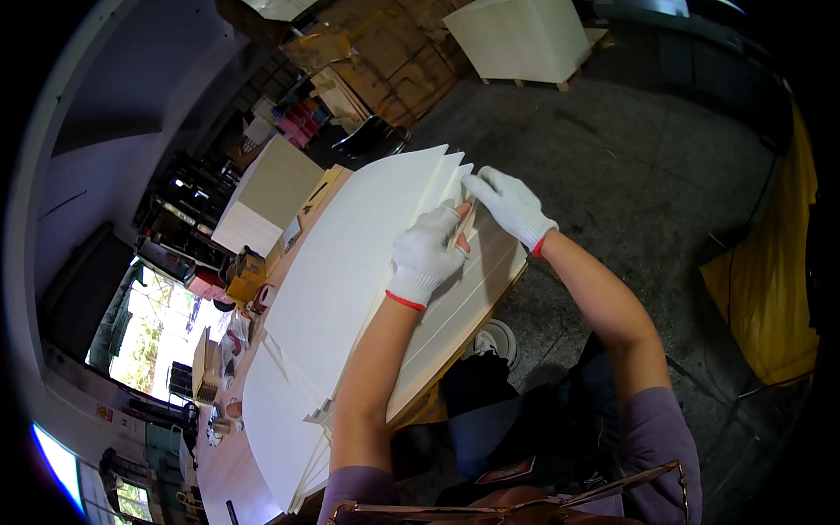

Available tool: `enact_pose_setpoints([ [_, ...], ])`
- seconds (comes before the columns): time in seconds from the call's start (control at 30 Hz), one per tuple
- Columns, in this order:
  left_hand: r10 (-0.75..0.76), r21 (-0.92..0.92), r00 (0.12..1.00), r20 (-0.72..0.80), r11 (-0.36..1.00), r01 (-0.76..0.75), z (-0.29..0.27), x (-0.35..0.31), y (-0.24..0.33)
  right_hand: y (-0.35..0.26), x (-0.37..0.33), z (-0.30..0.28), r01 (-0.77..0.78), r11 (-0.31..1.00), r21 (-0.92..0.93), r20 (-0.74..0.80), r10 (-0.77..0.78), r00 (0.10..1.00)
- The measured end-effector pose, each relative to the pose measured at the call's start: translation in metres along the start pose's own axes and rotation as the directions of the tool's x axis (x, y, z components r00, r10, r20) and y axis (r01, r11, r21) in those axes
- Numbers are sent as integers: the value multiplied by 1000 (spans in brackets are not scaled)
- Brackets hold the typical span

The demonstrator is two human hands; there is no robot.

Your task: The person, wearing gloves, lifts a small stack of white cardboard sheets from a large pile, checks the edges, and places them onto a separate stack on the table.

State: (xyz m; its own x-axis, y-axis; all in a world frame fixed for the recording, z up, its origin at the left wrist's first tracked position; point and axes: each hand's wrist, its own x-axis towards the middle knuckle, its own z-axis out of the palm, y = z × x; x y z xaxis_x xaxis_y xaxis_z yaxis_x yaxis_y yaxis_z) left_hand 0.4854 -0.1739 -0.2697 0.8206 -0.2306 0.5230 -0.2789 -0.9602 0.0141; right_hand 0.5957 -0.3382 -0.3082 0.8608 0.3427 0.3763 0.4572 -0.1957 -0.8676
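Note:
A fanned pile of large white sheets, like paperboard, lies on the table in front of me. My left hand, in a white knit glove with a red cuff and bare fingertips, rests over the sheets' near edge with its fingers bent around it. At the far right corner of the pile, my right hand, gloved the same way, has its fingers curled on the sheet edges; its fingertips are partly hidden. Beneath the lifted edges, more flat white sheets lie along the table's near side.
On the wooden table, tools and small items lie along the left side. A white block-like stack stands beyond the sheets. Another white stack sits on a pallet at the back. Yellow sheeting hangs at the right, and a black chair stands behind.

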Motion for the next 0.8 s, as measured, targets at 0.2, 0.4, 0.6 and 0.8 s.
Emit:
enact_pose_setpoints([
  [0.2, -63, 62, 996, -69, 996, 68, -3, -3, 1, -9, -19, -22, 89, 980, -176, -198, -124, 972],
  [0.4, -72, -11, 978, -198, 997, 71, -7, -12, 0, -41, -48, 15, -403, 559, 725, 408, 123, 905],
  [0.6, 197, -2, 879, -435, 975, -220, -47, -100, 19, -62, -45, 61, -673, 458, 581, 680, 180, 710],
  [0.8, -294, 98, 929, -223, 942, 321, -81, -233, 29, -107, -58, 120, -810, 428, 401, 801, 265, 537],
])
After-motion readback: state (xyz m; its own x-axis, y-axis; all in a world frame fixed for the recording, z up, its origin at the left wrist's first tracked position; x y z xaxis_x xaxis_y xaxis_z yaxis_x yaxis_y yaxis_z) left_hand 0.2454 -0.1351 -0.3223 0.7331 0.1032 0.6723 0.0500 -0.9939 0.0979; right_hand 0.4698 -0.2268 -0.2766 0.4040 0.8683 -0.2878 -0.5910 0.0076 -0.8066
